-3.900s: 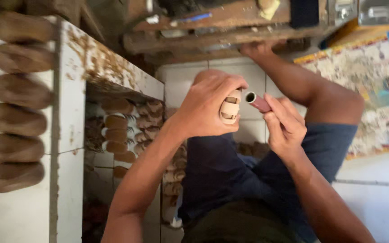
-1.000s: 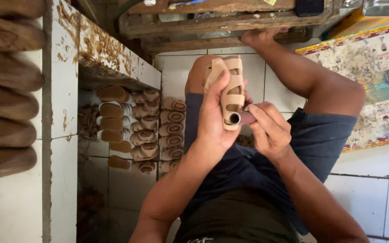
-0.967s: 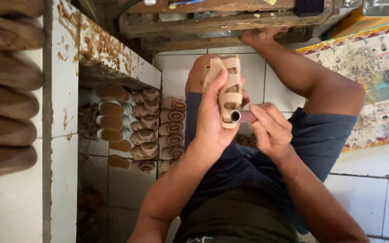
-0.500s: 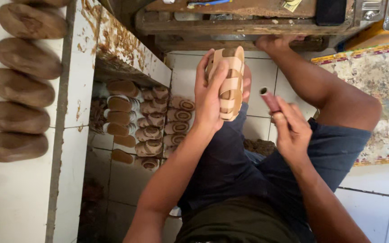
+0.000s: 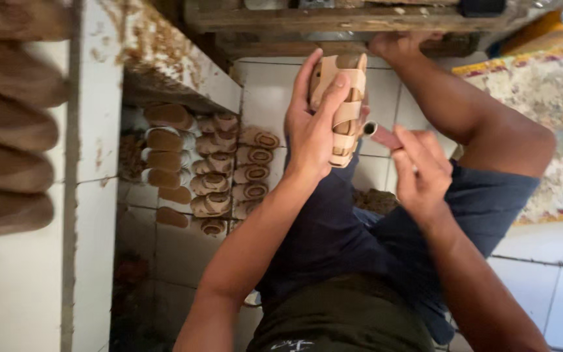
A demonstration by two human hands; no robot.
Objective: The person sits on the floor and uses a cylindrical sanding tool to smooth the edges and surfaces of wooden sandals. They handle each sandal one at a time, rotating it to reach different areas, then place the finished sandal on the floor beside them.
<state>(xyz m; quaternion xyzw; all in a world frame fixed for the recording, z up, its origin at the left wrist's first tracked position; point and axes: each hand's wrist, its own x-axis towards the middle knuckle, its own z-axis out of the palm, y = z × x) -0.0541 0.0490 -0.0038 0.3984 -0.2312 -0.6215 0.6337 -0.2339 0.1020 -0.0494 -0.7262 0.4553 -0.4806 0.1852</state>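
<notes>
Left hand [image 5: 311, 127] is wrapped round a tan sandal [image 5: 341, 107], held up over the lap; looks light, straps soft, sole stiffer, so I'd grip the sole edges; right hand [image 5: 418, 173] pinches a small tube [image 5: 380, 133], tip touching the straps.

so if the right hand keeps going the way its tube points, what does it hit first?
Probably the tan strappy sandal in the left hand. The right hand aims its small reddish tube at the straps; the tip looks almost touching, depth unclear.
</notes>
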